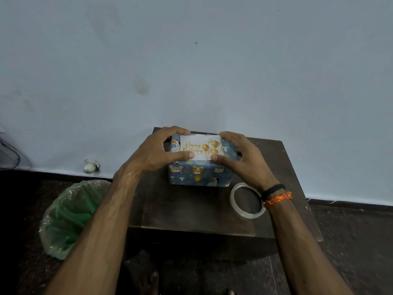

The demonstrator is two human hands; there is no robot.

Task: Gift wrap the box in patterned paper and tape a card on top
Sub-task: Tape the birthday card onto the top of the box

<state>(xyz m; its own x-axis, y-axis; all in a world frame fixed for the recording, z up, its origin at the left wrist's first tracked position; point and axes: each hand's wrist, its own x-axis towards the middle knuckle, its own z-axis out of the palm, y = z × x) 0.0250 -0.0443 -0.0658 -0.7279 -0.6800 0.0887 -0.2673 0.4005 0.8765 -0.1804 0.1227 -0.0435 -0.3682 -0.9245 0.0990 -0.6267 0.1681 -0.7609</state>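
Head view, looking down: your wrapped box sits toward the far edge of the small dark table, close to the pale blue wall. It is covered in blue paper printed with bears and other animals. A white card reading "Happy Birthday", with gold balloons, lies flat on the box's top.

Your left hand grasps the left end of the box, fingers curled over the far top edge and the thumb pressed on the card's near left corner. Your right hand mirrors it on the right end, fingers over the far corner and the thumb tip on the card's near right edge. Both hands pin the card to the box.

A roll of clear tape lies flat on the table just beside your right wrist, which wears a black band and an orange thread. A green bin with a plastic liner stands on the floor left of the table.
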